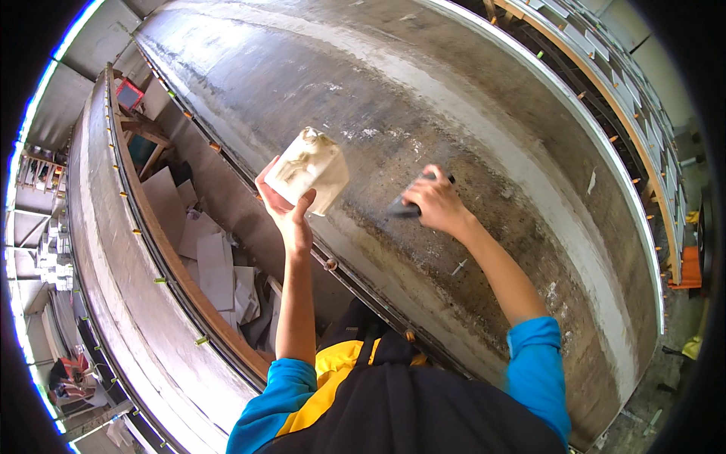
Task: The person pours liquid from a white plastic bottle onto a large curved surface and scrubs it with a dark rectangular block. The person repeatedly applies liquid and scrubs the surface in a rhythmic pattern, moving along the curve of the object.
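Note:
My left hand [291, 216] grips a whitish plastic container [327, 178] from below and the side, tilted and held above the work surface. Its walls look smeared with pale residue, and the contents cannot be made out. In my right hand [439, 203] is a dark hand tool [404, 206], perhaps a scraper, its outline smeared by motion. The tool is at or just over a long, curved, brown-grey panel [363, 98] that has pale bands and speckled crumbs. Loose whitish specks lie around my right hand.
Another long curved panel [106, 250] stands to the left, edged with small clips. White board scraps [215, 265] lie in the gap between the panels. A slatted frame [620, 91] stands at the far right, with an orange object [687, 268] beyond the edge.

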The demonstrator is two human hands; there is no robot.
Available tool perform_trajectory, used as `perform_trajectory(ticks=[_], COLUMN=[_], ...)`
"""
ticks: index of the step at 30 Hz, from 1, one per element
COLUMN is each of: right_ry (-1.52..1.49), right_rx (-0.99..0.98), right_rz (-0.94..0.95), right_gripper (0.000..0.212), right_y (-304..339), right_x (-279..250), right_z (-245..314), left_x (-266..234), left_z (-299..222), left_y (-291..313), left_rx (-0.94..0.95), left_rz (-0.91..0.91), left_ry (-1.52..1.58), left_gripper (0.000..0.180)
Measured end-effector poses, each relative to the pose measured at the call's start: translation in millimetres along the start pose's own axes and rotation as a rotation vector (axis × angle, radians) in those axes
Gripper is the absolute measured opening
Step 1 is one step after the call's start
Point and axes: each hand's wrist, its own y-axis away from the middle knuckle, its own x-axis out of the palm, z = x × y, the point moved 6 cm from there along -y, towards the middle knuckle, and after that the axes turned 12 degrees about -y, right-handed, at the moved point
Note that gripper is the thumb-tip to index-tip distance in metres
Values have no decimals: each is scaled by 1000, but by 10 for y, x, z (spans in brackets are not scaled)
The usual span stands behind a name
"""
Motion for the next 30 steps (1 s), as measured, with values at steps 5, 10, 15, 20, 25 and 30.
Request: perform_trajectory(ticks=[5, 10, 15, 20, 25, 30], right_ry=[-19, -4, 94, 28, 54, 37], right_rx=[80, 91, 177, 259, 293, 350], right_rz=[30, 177, -141, -317, -223, 28], right_gripper=[18, 18, 19, 21, 27, 20], right_y=[957, 989, 159, 144, 1270, 1129], right_x=[-383, -474, -688, -470, -416, -583], right_z=[149, -3, -747, -865, -301, -281], left_x=[5, 133, 349, 339, 110, 98], left_z=[-46, -59, -78, -96, -120, -163], left_y=[-111, -125, -151, -163, -147, -73], left_rx=[25, 14, 0, 13, -6, 0], left_rz=[22, 68, 157, 215, 194, 192], left_ry=[19, 57, 73, 78, 72, 49], left_gripper=[76, 76, 77, 77, 77, 77])
